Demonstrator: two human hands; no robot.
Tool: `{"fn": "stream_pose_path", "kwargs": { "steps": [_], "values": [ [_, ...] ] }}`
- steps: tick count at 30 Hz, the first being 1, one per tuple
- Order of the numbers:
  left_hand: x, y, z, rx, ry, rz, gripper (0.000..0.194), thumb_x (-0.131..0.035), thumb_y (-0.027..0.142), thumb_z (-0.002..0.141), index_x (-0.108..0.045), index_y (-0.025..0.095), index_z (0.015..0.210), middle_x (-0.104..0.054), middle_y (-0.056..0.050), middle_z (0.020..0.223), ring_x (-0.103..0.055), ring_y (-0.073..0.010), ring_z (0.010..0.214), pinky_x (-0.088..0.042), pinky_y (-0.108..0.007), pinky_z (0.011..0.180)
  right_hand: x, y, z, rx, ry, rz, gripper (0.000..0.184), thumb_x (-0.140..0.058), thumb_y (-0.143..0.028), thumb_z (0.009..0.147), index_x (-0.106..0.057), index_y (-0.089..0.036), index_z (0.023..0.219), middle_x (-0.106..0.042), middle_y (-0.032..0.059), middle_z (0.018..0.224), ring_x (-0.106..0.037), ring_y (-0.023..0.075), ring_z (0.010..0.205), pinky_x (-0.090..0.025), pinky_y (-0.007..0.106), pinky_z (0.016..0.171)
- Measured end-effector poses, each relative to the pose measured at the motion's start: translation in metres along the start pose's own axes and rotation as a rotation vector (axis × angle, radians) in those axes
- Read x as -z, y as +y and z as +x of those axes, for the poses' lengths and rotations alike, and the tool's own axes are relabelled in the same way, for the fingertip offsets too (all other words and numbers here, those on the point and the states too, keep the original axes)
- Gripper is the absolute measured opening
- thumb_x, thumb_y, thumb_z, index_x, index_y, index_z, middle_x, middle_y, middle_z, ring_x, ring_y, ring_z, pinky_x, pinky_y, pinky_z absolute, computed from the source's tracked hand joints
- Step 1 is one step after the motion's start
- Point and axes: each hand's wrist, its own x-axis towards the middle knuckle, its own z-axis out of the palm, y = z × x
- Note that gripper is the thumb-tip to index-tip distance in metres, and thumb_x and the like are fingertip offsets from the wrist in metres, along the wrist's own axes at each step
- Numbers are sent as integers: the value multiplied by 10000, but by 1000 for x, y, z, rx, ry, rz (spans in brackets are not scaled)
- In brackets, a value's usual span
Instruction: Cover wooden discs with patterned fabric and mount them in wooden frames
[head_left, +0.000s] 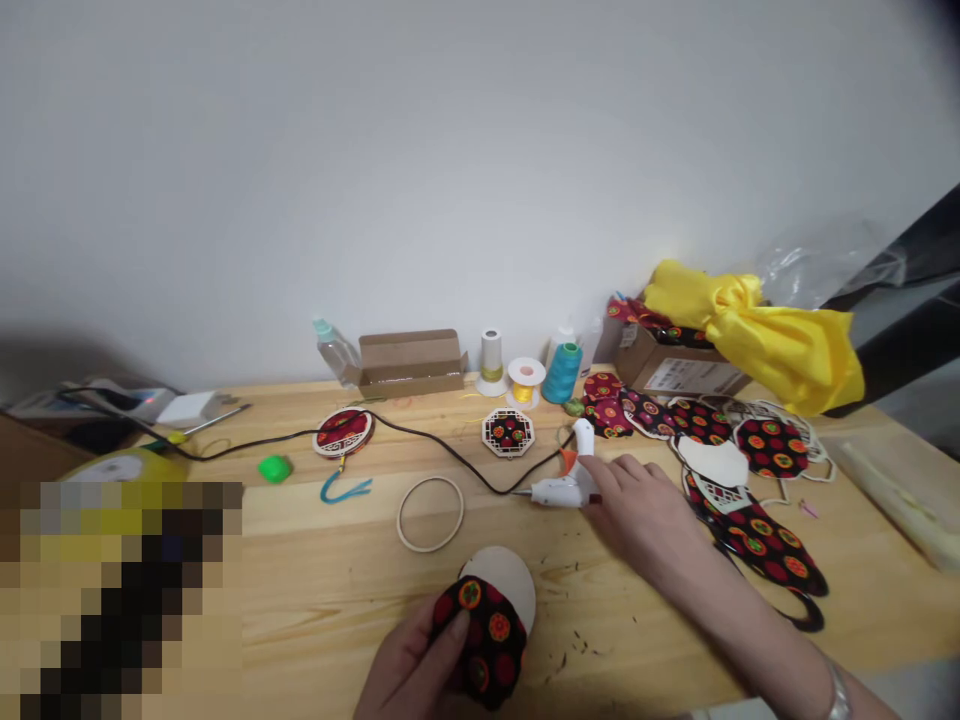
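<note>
My left hand [409, 665] sits low in the middle of the view, pinching a piece of black cloth with red and orange circles [486, 640]. The cloth partly covers a round cream disc [510, 583]. My right hand [626, 505] reaches across the wooden table [337, 590], its fingers around a white hot glue gun [559, 491]. The gun lies on its side, with its nozzle pointing left and its black cord [442, 450] trailing across the table.
A plain wooden hoop [430, 514] lies left of the gun. Beyond it stand an octagonal lattice ornament [508, 432], a round ornament [343, 432] and thread spools. Patterned cloth pieces [757, 540] spread right, below a cardboard box [679, 365] with yellow cloth [757, 335]. The lower left is pixelated.
</note>
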Motion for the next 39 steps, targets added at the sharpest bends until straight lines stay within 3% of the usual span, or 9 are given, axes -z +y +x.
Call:
{"fn": "stream_pose_path", "kwargs": {
  "steps": [5,8,10,14,17,20,23,30,39],
  "values": [
    [14,-5,6,8,29,70,392,-811,429,633,-761,161,914,-751,-86,828,-675,-227,762,-531,-291,672,15,-7,-14,-17,-21,23,281,-591,-206,816,-595,-144,1090,-708,80,940,-602,222,818,-383,329,677],
    [18,-7,9,10,-13,130,381,-783,440,666,-768,152,915,-754,-104,860,-677,-251,790,-540,-324,712,27,-1,-38,-29,-28,93,105,-530,-193,861,-631,-186,832,-687,48,785,-586,201,750,-387,315,677],
    [15,-6,8,-8,2,141,380,-781,441,665,-770,160,920,-756,-100,868,-678,-252,793,-542,-324,717,33,15,-58,-88,-44,68,223,-481,-190,880,-599,-196,690,-646,43,675,-571,197,681,-390,313,648],
    [3,-2,2,-46,54,133,366,-791,419,652,-771,167,916,-758,-91,853,-676,-235,767,-538,-308,710,34,60,-93,-321,-161,-110,240,-477,-332,873,-647,-164,855,-693,111,786,-632,259,717,-442,362,634],
    [-2,0,0,-60,50,121,340,-790,400,660,-770,162,901,-755,-83,812,-670,-218,730,-531,-287,669,27,82,-108,-444,-316,-106,318,-487,-421,846,-650,-148,865,-710,142,814,-663,295,714,-469,384,612],
    [-1,1,-1,-58,29,113,316,-787,400,668,-768,150,861,-747,-76,755,-662,-203,688,-518,-264,621,20,85,-111,-494,-418,-32,318,-436,-399,863,-652,-173,805,-707,121,722,-667,279,636,-457,357,537],
    [2,2,-1,-53,-3,135,329,-782,412,675,-765,145,866,-746,-81,765,-657,-194,691,-510,-253,615,16,79,-108,-543,-449,-11,308,-418,-383,875,-654,-185,880,-704,100,681,-667,268,579,-439,335,475],
    [1,-2,-3,-89,28,131,329,-760,419,703,-756,137,872,-740,-77,764,-635,-164,645,-495,-237,583,9,76,-108,-452,-382,-50,302,-428,-365,894,-622,-150,978,-705,137,910,-683,302,822,-528,407,683],
    [3,-2,-1,-80,-20,123,324,-740,419,729,-754,146,903,-740,-74,768,-639,-169,661,-498,-248,615,8,76,-103,-299,-284,-139,332,-371,-283,915,-644,-132,1027,-701,128,871,-679,271,752,-537,378,581]
  ]
}}
